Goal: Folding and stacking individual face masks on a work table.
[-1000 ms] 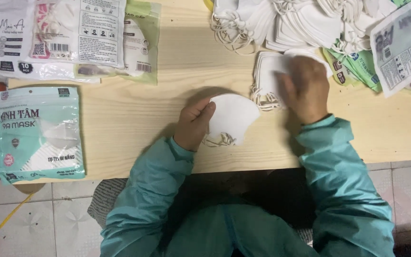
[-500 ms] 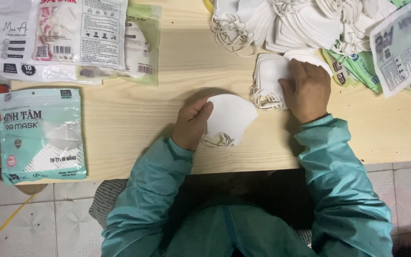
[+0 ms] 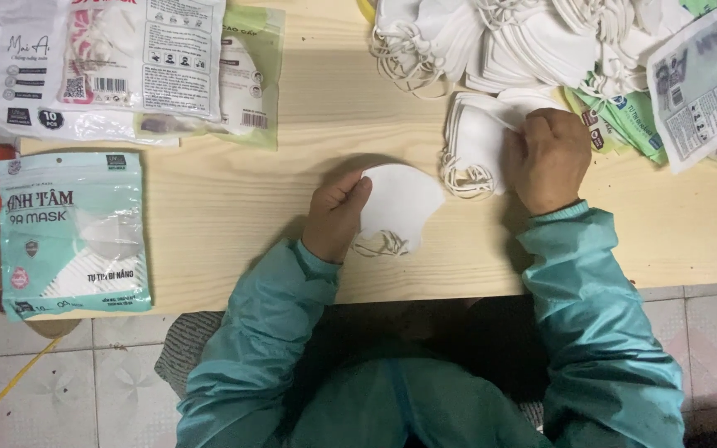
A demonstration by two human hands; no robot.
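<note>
The mask is white, folded flat into a rounded fan shape, with its thin ear loops bunched at its near edge; it lies on the table near the front edge, about the middle. The left hand rests at the mask's left side, knuckles up, fingers curled over the mask's edge and pinching it; its teal sleeve runs back toward the body. To the right and a little farther off lies a small stack of the same white masks, loops hanging at its near left corner; the right hand sits on the stack's right side, back of the hand up, fingers bent down onto the top mask and gripping its edge, though how firmly cannot be told. The two hands are apart, the folded mask between them.

At the far edge, a loose heap of white masks spreads across the right half; green packets and a clear printed bag lie just right of it. At the far left lie clear bags of masks; nearer, at the left edge, a teal packet lies flat, partly overhanging the tiled floor.
</note>
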